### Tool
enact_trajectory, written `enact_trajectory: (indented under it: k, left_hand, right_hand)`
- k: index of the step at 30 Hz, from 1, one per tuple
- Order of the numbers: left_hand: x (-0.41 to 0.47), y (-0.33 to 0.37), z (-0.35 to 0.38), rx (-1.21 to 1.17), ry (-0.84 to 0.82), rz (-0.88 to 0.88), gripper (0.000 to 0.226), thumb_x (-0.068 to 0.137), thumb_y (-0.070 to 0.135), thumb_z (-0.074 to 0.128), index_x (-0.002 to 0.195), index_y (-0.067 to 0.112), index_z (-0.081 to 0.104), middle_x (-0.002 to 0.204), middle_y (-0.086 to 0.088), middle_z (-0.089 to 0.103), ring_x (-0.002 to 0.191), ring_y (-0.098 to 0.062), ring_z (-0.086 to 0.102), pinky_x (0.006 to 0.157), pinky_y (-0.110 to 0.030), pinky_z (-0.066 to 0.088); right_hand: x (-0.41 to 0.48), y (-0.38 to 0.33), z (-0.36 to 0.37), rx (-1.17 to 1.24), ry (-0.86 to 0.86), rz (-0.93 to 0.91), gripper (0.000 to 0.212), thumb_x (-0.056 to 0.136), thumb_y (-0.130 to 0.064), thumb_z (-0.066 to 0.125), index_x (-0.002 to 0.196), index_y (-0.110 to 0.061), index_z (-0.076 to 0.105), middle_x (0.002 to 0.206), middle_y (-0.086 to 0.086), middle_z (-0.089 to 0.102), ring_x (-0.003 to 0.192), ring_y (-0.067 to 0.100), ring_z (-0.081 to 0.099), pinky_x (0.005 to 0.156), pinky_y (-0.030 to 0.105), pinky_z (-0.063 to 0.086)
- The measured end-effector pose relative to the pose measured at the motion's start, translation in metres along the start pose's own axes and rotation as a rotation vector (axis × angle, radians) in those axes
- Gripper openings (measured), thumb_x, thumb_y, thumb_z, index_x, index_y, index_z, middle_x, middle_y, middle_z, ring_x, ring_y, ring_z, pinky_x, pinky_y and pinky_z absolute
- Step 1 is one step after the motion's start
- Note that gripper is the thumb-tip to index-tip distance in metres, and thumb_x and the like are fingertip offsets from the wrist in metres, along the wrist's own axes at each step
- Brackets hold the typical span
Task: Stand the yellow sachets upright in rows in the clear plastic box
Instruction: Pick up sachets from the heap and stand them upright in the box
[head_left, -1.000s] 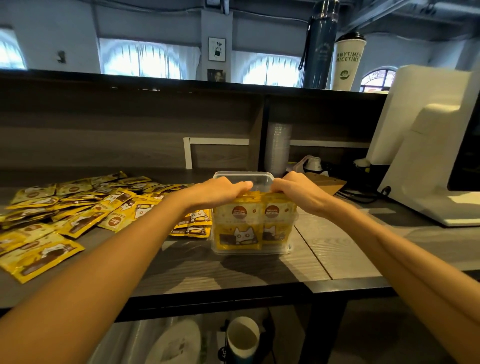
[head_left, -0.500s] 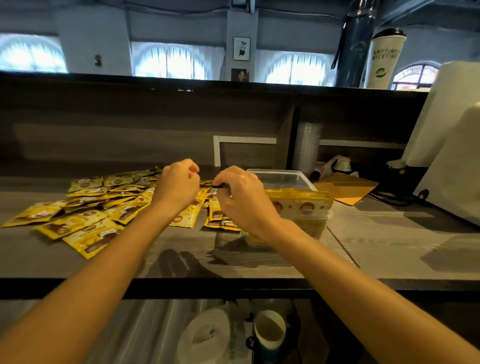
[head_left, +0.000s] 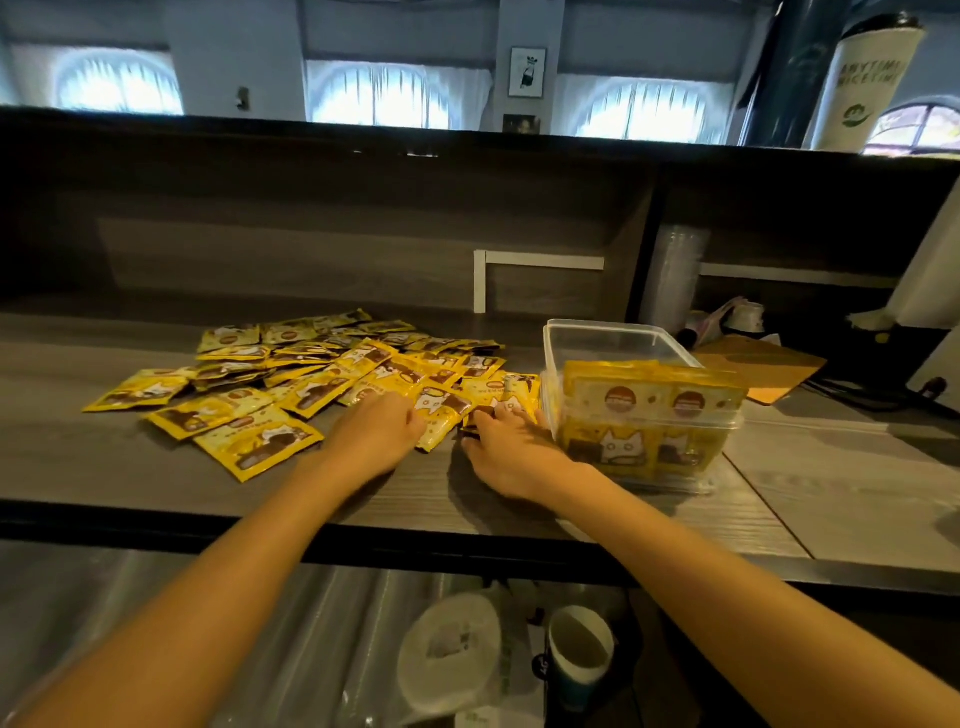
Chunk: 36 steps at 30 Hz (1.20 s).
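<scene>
We see both hands down at the near edge of a heap of loose yellow sachets that lie flat and overlapping across the grey wood-grain worktop. The left hand rests palm down with its fingertips on a sachet at the front of the heap; we cannot tell whether it has pinched anything. The right hand lies just beside it, fingers spread over the sachets nearest the box, and there too a grip is not clear.

Just to the right of the right hand stands the clear plastic box, open at the top. Its near end is packed with upright sachets, their cat prints facing us through the wall, while the far end looks bare. Beyond the box a brown cardboard sheet lies on the worktop, and a paper cup stands below the worktop's front edge.
</scene>
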<state>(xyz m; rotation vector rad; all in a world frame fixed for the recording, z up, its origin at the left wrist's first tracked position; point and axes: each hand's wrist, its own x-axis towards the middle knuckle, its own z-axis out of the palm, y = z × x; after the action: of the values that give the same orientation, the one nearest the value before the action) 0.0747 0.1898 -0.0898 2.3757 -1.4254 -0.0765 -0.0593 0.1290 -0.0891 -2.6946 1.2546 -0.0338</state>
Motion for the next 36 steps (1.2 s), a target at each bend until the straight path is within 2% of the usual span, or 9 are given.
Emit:
enact_trajectory:
  k: [2,5,8,11,16,20,27,31,36]
  left_hand:
    - [-0.003,0.001,-0.003,-0.004,0.074,-0.008,0.023,0.092,0.022,0.050,0.074,0.008,0.057,0.081,-0.010,0.057,0.078,-0.023,0.051,0.065,-0.033,0.038]
    - [-0.005,-0.001,-0.005,-0.004,0.103,-0.053,0.028,0.087,0.033,0.059,0.099,0.007,0.058,0.109,-0.012,0.059,0.098,-0.026,0.053,0.076,-0.035,0.041]
    - [-0.006,-0.005,-0.007,0.129,0.091,-0.131,0.056,0.084,0.052,0.056,0.120,0.010,0.051,0.125,-0.011,0.054,0.119,-0.030,0.047,0.092,-0.039,0.040]
    - [-0.003,-0.005,-0.008,0.135,0.055,-0.132,0.051,0.086,0.050,0.055,0.117,0.010,0.051,0.123,-0.011,0.056,0.116,-0.030,0.049,0.092,-0.039,0.040]
    - [0.006,-0.009,-0.008,-0.126,-0.036,-0.233,0.080,0.075,0.045,0.070,0.139,0.011,0.034,0.146,-0.013,0.036,0.135,-0.033,0.032,0.108,-0.046,0.035]
    - [0.007,-0.008,-0.010,-0.269,0.050,-0.252,0.054,0.071,0.035,0.077,0.115,0.014,0.054,0.135,-0.013,0.048,0.126,-0.031,0.044,0.101,-0.044,0.041]
    - [-0.001,-0.006,-0.016,-0.638,0.289,-0.315,0.056,0.071,-0.002,0.070,0.118,0.010,0.042,0.124,-0.013,0.048,0.114,-0.029,0.050,0.083,-0.038,0.048]
    - [-0.006,-0.003,-0.028,-0.722,0.497,-0.319,0.043,0.075,-0.002,0.068,0.105,0.012,0.041,0.116,-0.014,0.053,0.107,-0.027,0.052,0.069,-0.029,0.037]
    - [-0.007,-0.001,-0.039,-0.710,0.695,-0.204,0.012,0.078,0.006,0.068,0.085,0.004,0.058,0.079,-0.008,0.056,0.073,-0.021,0.052,0.050,-0.023,0.035]
  right_hand:
    - [-0.005,-0.003,-0.004,0.038,0.056,-0.025,0.038,0.099,-0.027,0.030,0.122,-0.008,0.053,0.133,0.016,0.047,0.127,0.033,0.039,0.113,0.047,0.025]
    - [-0.002,-0.004,-0.002,0.085,0.188,-0.035,0.029,0.095,-0.012,0.043,0.119,-0.002,0.054,0.128,0.017,0.049,0.116,0.031,0.048,0.092,0.037,0.043]
    - [0.009,-0.003,0.000,0.188,0.199,0.100,0.051,0.096,-0.012,0.046,0.143,-0.009,0.026,0.153,0.015,0.015,0.143,0.032,0.014,0.112,0.043,0.026]
    - [0.014,-0.005,-0.005,0.261,0.106,0.203,0.067,0.099,-0.022,0.040,0.150,-0.017,-0.003,0.157,0.020,-0.009,0.145,0.035,-0.009,0.117,0.047,0.009]
    - [0.024,-0.005,-0.014,0.409,0.034,0.205,0.075,0.088,-0.023,0.061,0.145,-0.012,0.014,0.147,0.020,0.032,0.133,0.036,0.035,0.106,0.042,0.040]
    - [0.020,-0.006,-0.027,0.499,0.011,0.228,0.079,0.081,-0.014,0.070,0.141,-0.006,0.020,0.144,0.016,0.035,0.132,0.033,0.037,0.104,0.039,0.041]
    - [0.014,-0.014,-0.026,0.555,0.230,0.191,0.042,0.089,-0.007,0.056,0.128,-0.003,0.042,0.127,0.015,0.053,0.120,0.031,0.050,0.092,0.035,0.046]
    - [0.013,-0.023,-0.031,0.583,0.375,0.134,0.027,0.092,-0.008,0.043,0.114,0.003,0.055,0.119,0.020,0.058,0.111,0.034,0.054,0.087,0.040,0.046]
    - [0.015,-0.033,-0.056,0.804,0.552,0.079,0.035,0.099,-0.027,0.035,0.109,-0.002,0.057,0.106,0.008,0.060,0.103,0.027,0.057,0.081,0.037,0.043]
